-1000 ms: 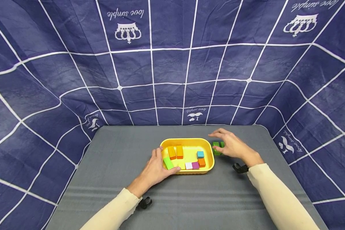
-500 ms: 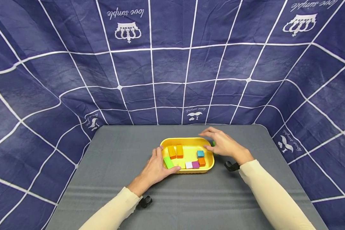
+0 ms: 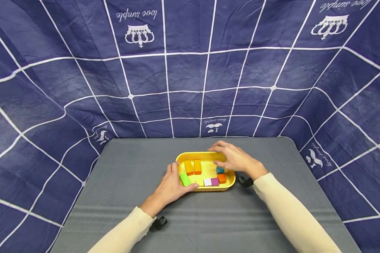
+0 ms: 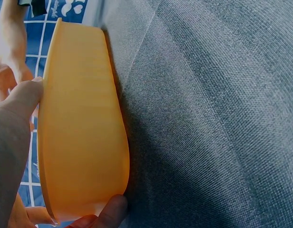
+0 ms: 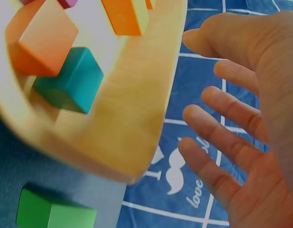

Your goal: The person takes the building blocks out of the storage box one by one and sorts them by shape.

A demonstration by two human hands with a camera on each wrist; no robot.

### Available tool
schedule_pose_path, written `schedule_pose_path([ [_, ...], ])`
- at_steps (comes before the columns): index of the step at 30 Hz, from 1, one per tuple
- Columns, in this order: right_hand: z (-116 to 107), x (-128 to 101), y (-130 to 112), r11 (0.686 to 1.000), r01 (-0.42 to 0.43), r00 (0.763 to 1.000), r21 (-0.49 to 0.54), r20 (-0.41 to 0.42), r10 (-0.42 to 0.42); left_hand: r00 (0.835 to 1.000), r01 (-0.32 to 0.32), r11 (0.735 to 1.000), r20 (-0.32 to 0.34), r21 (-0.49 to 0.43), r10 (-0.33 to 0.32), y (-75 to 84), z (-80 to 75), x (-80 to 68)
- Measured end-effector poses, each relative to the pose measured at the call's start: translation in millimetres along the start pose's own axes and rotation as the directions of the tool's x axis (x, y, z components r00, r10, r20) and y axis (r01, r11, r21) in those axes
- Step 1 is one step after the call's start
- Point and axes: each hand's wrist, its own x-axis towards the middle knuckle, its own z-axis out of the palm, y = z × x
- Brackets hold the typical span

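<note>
Head view, lower middle of the frame: the left hand (image 3: 171, 184) steadies the near-left end of the yellow tray (image 3: 206, 155), thumb on the rim and fingers curled round the near wall beside the lime block (image 3: 185, 179). From the left wrist camera the tray's outer wall (image 4: 80, 128) fills the left of the picture, a thumb and a fingertip pressing it from either end, so this grip is closed on the tray. Just beyond, inside the tray, lie two orange-and-yellow blocks (image 3: 193, 167), a white block (image 3: 207, 182), a magenta block (image 3: 215, 181), an orange cube (image 3: 222, 178) and a teal cube (image 3: 220, 170). The right hand (image 3: 234, 160) hovers over the tray's right end with fingers spread and slack; its grip is open and holds nothing (the right wrist view shows a bare palm (image 5: 260, 142)). A green block (image 5: 53, 211) sits on the grey counter (image 3: 130, 165) outside the tray wall, at the lower left of that view. To work cleanly here, I judge the left hand should keep the tray pinned flat while the right lowers slowly, fingertips clear of the rim, so no block is knocked.
</note>
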Motion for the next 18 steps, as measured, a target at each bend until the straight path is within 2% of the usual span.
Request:
schedule_pose_path([
  [18, 23.9, 23.5, -18.0, 0.999, 0.033, 0.994, 0.009, 0.108, -0.034, 1.0, -0.007, 1.0, -0.011, -0.001, 0.007, -0.4, 0.5, -0.8],
])
